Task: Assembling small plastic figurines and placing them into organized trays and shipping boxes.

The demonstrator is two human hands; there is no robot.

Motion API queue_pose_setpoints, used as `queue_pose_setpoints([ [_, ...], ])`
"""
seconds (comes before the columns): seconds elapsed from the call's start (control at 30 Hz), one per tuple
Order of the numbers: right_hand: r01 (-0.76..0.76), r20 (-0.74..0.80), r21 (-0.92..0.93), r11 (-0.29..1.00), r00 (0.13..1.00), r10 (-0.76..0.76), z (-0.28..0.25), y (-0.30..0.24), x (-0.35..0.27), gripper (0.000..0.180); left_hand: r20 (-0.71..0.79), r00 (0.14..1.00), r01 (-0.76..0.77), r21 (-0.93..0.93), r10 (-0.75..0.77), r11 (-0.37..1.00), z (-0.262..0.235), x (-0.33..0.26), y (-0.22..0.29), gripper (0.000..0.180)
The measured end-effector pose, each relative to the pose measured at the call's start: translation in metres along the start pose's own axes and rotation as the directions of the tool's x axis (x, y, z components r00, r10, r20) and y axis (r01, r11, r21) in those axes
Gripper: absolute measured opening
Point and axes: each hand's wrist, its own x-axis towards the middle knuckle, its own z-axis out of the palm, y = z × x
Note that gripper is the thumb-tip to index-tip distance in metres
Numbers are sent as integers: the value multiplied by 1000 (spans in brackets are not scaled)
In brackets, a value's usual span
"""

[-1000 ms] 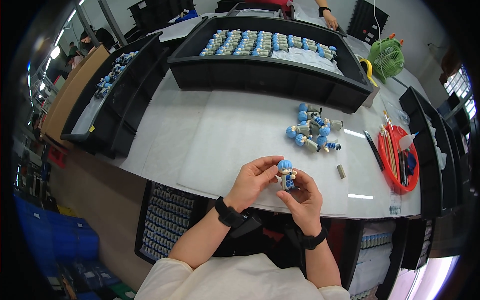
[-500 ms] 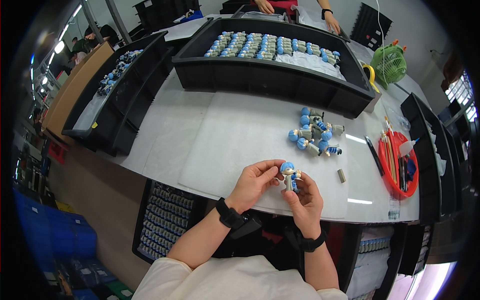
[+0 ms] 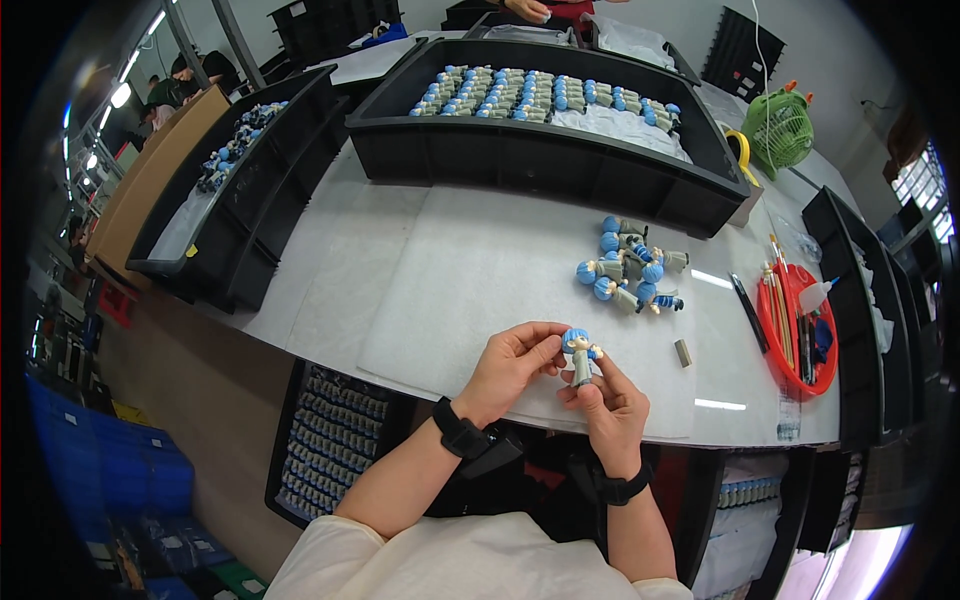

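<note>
Between my two hands, just above the near edge of the table, is a small blue-haired figurine (image 3: 580, 358) in a grey robe, held upright. My left hand (image 3: 507, 370) pinches it at the head with thumb and forefinger. My right hand (image 3: 612, 405) grips it low down, by its legs and side. Farther off to the right lies a loose heap of similar figurines (image 3: 630, 265), several of them tipped on their sides. A small grey-beige block (image 3: 683, 353) rests on the table right of my right hand.
A black tray (image 3: 540, 165) with rows of figurines stands at the back; another black bin (image 3: 240, 235) holds figurines at left. On the right are a red basket (image 3: 830, 375) of brushes, a black pen (image 3: 747, 312) and a green basket (image 3: 783, 130). A co-worker's hand (image 3: 528, 10) shows at the top.
The figurine has turned between my fingers, showing more of its grey robe and less of its blue side. At the top, the co-worker's hands have moved back from the far trays.
</note>
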Motion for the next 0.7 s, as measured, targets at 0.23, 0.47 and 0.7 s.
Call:
queue_pose_setpoints([
  [0.23,4,-19,17,1000,1000,-4,1,5,0,55,-5,1000,-7,-20,7,1000,1,-1,0,24],
  [0.47,103,-42,-114,988,993,-109,3,2,3,53,0,1000,19,-39,-19,999,2,-1,3,28],
  [0.7,100,-46,-103,990,993,-105,3,3,2,54,16,1000,-13,20,13,1000,2,-2,2,28],
])
